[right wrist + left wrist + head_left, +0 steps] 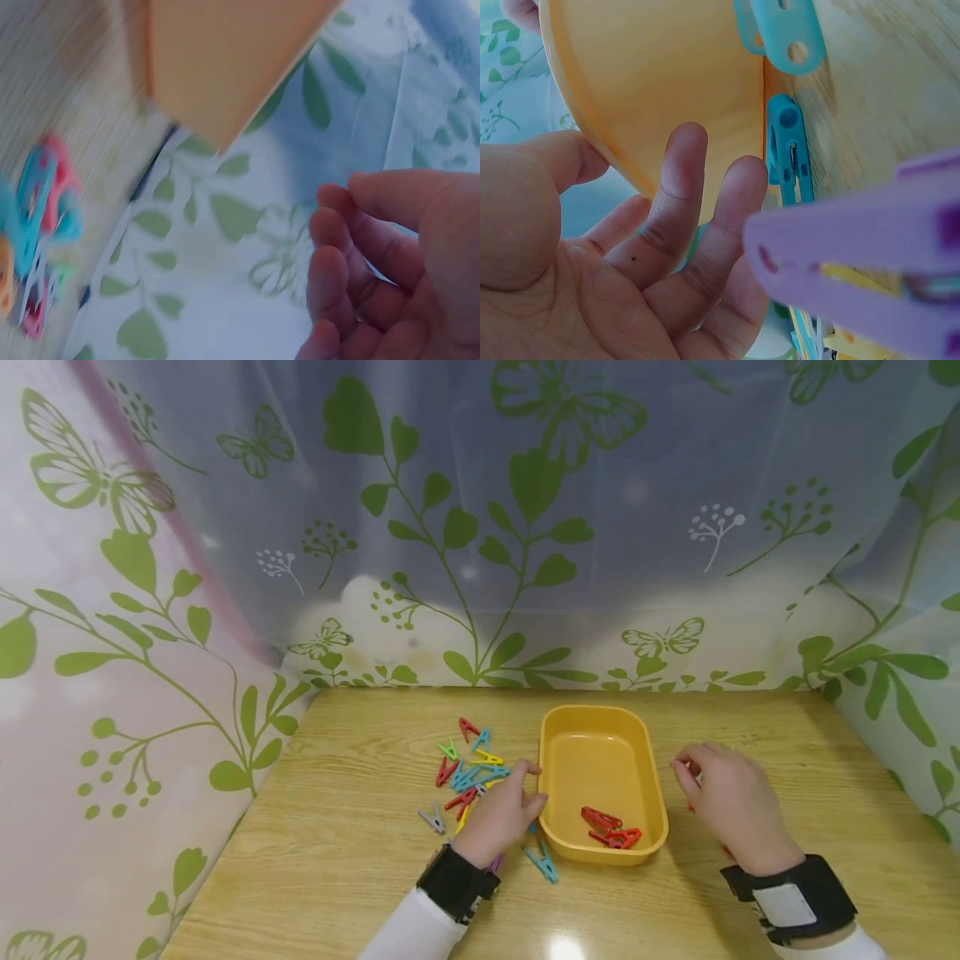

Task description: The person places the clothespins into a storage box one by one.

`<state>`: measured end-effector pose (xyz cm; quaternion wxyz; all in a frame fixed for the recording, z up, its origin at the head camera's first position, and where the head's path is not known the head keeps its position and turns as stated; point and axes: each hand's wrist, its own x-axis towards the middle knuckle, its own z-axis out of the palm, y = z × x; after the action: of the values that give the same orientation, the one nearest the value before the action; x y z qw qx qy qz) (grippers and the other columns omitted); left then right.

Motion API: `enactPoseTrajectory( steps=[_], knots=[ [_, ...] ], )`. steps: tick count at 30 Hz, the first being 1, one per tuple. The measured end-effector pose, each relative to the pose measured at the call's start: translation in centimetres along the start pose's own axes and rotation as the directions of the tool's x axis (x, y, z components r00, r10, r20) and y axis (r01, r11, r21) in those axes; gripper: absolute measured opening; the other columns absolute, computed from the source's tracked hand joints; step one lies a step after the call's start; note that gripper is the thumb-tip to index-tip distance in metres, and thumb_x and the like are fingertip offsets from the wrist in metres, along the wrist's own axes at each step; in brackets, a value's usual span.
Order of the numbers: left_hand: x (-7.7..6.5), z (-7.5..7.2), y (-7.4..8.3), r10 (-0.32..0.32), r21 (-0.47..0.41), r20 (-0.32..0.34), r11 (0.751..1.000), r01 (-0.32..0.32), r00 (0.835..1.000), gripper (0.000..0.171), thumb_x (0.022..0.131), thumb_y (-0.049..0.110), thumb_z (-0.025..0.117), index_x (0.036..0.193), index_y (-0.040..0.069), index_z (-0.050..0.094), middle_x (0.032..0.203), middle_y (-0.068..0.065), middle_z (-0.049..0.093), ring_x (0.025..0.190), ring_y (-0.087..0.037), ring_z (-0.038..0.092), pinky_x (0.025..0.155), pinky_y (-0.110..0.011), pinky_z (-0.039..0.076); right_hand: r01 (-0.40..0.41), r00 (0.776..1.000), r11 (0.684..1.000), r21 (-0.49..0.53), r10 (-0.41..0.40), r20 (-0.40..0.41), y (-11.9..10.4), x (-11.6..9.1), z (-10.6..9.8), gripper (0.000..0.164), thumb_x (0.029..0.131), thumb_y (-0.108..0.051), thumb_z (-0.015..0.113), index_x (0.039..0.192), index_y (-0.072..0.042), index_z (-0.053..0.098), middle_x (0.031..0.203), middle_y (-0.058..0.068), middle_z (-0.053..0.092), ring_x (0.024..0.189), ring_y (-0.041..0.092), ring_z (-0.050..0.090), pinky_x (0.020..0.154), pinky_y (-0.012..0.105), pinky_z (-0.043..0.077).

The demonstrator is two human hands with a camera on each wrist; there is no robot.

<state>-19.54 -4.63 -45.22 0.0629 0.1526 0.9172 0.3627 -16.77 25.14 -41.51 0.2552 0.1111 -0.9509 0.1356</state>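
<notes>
A yellow plastic tray (600, 856) stands on the table with several red clothespins (617, 838) at its near end. My left hand (498, 818) is at the tray's left side, thumb and fingertips right by the rim, with no clothespin in its grasp. Close beside this hand, a purple clothespin (847, 240) looms large in the left wrist view. To the right of the tray hovers my right hand (735, 806), fingers loosely bent and thumb near the index fingertip. Nothing shows between them in the right wrist view. Small red bits peek out around that hand.
Clothespins of several colours lie scattered left of the tray, among them a grey one (432, 818), a red one (468, 728) and a blue one (542, 864). More clothespins (45, 195) lie on the wooden table (322, 893) below the right hand. A leaf-patterned curtain (450, 568) encloses the table.
</notes>
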Motion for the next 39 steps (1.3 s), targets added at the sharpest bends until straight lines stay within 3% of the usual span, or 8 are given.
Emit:
enactPoseTrajectory(
  steps=[5,10,13,16,20,29,39],
  knots=[
    [0.0,0.0,-0.1,0.003,0.003,-0.003,1.000,-0.003,1.000,0.037,0.104,0.026,0.064,0.137,0.015,0.051,0.075,0.003,0.064,0.057,-0.008,0.054,0.052,-0.025,0.041,-0.047,0.995,0.999,-0.021,0.049,0.083,2.5,0.0,-0.2,0.013,0.090,-0.010,0.077,0.087,0.001,0.071,0.072,0.008,0.063,0.057,0.015,0.053,0.050,0.033,0.043],
    [0.0,0.0,-0.2,0.005,0.004,-0.004,1.000,-0.005,1.000,0.038,0.104,0.026,0.063,0.138,0.014,0.051,0.075,0.004,0.064,0.056,-0.008,0.053,0.052,-0.024,0.040,-0.086,0.973,0.995,-0.045,0.093,0.211,4.1,-0.2,0.2,0.011,0.091,-0.008,0.075,0.086,0.001,0.071,0.072,0.008,0.061,0.059,0.017,0.054,0.051,0.036,0.046],
    [0.0,-0.1,-0.2,0.004,0.000,-0.004,1.000,-0.004,1.000,0.038,0.104,0.026,0.063,0.138,0.015,0.051,0.075,0.004,0.063,0.056,-0.008,0.052,0.051,-0.025,0.039,-0.112,0.943,0.992,-0.057,0.124,0.308,4.7,-0.2,0.3,0.008,0.090,-0.006,0.075,0.086,0.001,0.072,0.075,0.008,0.065,0.061,0.017,0.057,0.053,0.038,0.049],
    [0.0,-0.1,-0.2,0.000,0.000,-0.003,1.000,0.000,1.000,0.038,0.104,0.027,0.063,0.138,0.015,0.051,0.074,0.005,0.062,0.055,-0.008,0.052,0.051,-0.024,0.039,-0.141,0.898,0.987,-0.072,0.158,0.411,5.2,-0.2,0.6,0.007,0.091,-0.008,0.076,0.088,-0.001,0.073,0.077,0.007,0.068,0.064,0.017,0.060,0.055,0.038,0.050],
    [0.0,-0.1,-0.1,-0.001,0.004,-0.001,1.000,0.001,1.000,0.038,0.104,0.027,0.063,0.139,0.016,0.051,0.072,0.006,0.061,0.054,-0.007,0.051,0.050,-0.024,0.038,-0.142,0.857,0.986,-0.088,0.167,0.488,5.8,-0.2,1.2,0.006,0.092,-0.009,0.075,0.089,-0.005,0.074,0.080,0.006,0.071,0.068,0.017,0.061,0.058,0.040,0.052],
    [-0.1,0.0,0.0,-0.004,0.002,-0.001,1.000,0.004,1.000,0.038,0.103,0.026,0.064,0.137,0.015,0.051,0.076,0.003,0.065,0.056,-0.009,0.054,0.051,-0.025,0.040,-0.127,0.839,0.987,-0.098,0.160,0.520,6.3,-0.3,2.2,0.005,0.089,-0.010,0.079,0.086,-0.008,0.076,0.082,0.005,0.072,0.070,0.016,0.063,0.061,0.041,0.054],
    [0.0,0.0,0.1,-0.019,-0.003,0.012,1.000,0.019,1.000,0.037,0.104,0.026,0.063,0.138,0.017,0.050,0.074,0.005,0.063,0.054,-0.009,0.053,0.050,-0.025,0.038,-0.093,0.852,0.991,-0.094,0.128,0.508,6.2,-0.6,2.2,0.006,0.087,-0.009,0.081,0.083,-0.010,0.076,0.081,0.004,0.071,0.071,0.017,0.064,0.062,0.042,0.055]
  ],
)
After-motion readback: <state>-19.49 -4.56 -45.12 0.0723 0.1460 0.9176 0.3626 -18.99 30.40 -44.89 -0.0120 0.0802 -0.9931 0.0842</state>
